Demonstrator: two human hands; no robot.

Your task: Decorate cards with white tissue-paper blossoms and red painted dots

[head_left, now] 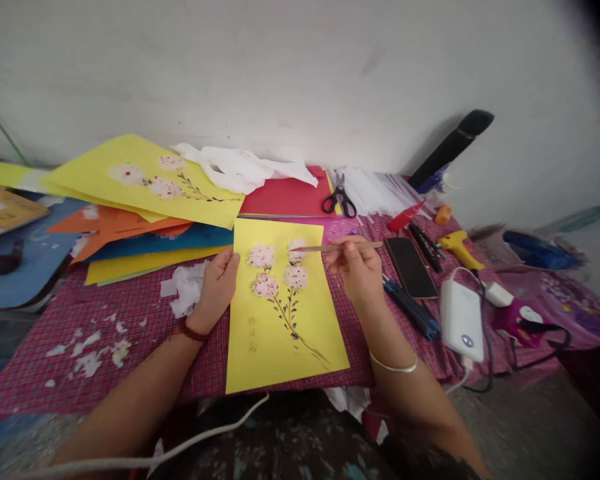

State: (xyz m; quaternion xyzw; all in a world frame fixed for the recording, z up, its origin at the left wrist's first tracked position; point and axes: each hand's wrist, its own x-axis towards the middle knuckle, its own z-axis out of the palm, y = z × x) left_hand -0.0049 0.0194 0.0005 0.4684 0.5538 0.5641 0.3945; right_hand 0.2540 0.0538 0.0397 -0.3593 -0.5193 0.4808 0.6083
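Left hand [219, 287]: fingers mostly hidden, grip on yellow paper [275, 347] unclear. Handwriting [252, 333] there too small to read. Stick [316, 249] middle covered by right hand [356, 267]; can't tell if tip touches flower [295, 257]. White cable [195, 437] cut off bottom left, book [13, 212] at left edge. Power bank [461, 313] readout illegible.

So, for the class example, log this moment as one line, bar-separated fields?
left hand: at left edge of yellow sheet | right hand: holding thin stick | stick tip: at upper-right flower | scissors: beyond sheet
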